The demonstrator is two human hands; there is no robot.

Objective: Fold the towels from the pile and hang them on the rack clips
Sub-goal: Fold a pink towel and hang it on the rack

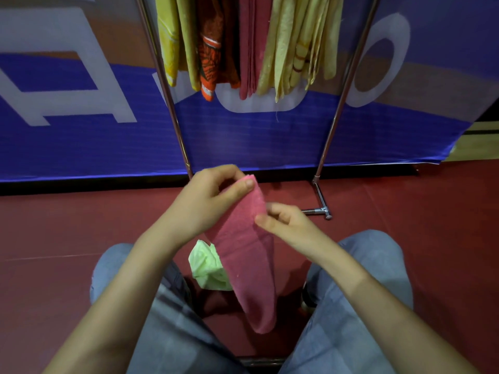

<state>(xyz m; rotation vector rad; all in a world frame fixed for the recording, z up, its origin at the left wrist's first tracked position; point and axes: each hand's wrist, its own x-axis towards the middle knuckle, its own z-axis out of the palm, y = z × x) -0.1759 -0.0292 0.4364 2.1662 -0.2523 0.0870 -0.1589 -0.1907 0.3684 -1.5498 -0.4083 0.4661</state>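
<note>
Pink towel [249, 255] — pinched by left hand [205, 201] and right hand [286, 228].

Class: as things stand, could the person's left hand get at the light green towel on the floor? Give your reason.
Probably not yet. The left hand pinches the top of the pink towel, which hangs partly in front of the green towel. Freed, it would likely have an open way down.
</note>
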